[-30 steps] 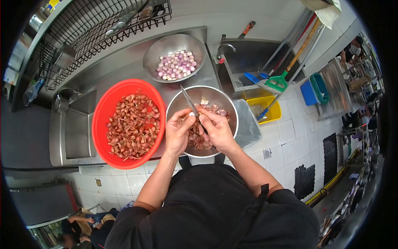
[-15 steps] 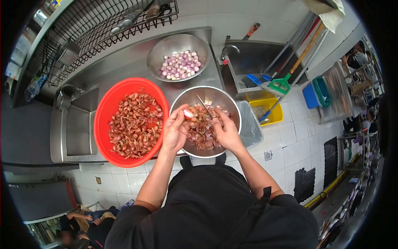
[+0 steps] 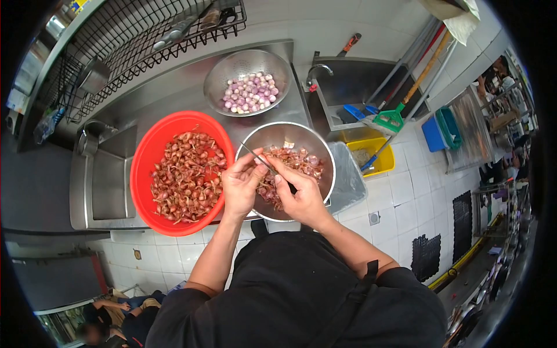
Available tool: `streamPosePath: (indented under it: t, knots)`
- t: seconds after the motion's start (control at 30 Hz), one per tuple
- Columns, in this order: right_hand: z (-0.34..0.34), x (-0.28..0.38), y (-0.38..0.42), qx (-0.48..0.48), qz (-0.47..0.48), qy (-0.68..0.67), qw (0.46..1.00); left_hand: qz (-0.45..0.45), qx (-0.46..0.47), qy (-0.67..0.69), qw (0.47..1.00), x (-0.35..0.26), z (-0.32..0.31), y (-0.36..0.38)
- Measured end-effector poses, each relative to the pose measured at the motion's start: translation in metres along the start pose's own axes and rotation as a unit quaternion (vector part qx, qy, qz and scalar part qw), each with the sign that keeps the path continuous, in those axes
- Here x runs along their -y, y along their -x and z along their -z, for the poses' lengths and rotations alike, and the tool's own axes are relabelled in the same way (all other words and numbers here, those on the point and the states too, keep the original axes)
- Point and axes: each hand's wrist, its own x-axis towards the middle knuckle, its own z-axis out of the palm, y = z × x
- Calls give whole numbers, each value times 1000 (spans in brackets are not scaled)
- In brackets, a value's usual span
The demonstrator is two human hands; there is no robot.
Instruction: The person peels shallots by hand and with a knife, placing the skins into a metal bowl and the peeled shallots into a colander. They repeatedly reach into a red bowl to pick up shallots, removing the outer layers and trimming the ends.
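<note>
My left hand [image 3: 239, 184] pinches a shallot [image 3: 263, 156], mostly hidden by the fingers. In my right hand [image 3: 301, 196] is a small knife [image 3: 254, 153], its blade lying across the shallot and pointing up and left. Both hands are close together over the near left part of a steel bowl [image 3: 328, 184]. Reddish shallot skins [image 3: 301, 162] fill the bottom of that bowl. To the left stands a red basin [image 3: 139, 180] with many unpeeled shallots [image 3: 184, 180]. Behind the bowl, a steel colander [image 3: 216, 87] holds peeled shallots [image 3: 250, 93].
A steel sink [image 3: 110, 191] lies left of the basin, and another sink [image 3: 371, 87] with a tap is at the back right. Right of the bowl are a clear plastic bin [image 3: 351, 180] and a yellow bucket [image 3: 380, 165]. A wire rack [image 3: 127, 58] hangs above.
My right hand has moved left, bringing the knife from above the bowl onto the shallot in my left hand. The hands are now nearly touching.
</note>
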Motion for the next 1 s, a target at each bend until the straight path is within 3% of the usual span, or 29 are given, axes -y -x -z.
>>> streamPosePath:
  t: [0.17, 0.33, 0.6, 0.67, 0.8, 1.0]
  knots:
    - [0, -9, -3, -24, -10, -28, 999, -13, 2, -26, 1000, -3, -1, 2]
    - [4, -5, -5, -30, -38, -58, 997, 52, 23, 46, 997, -7, 0, 2]
    - [4, 3, -2, 5, -65, -120, 991, 16, 17, 105, 994, -3, -1, 0]
    - [1, 0, -4, 7, -15, -79, 997, 1, 9, 89, 996, -2, -3, 1]
    - [2, 2, -6, -2, -2, -64, 998, 1, 19, 73, 997, -4, 0, 1]
    - [10, 2, -15, -5, -95, -151, 984, 66, 50, 161, 984, -10, 2, -6]
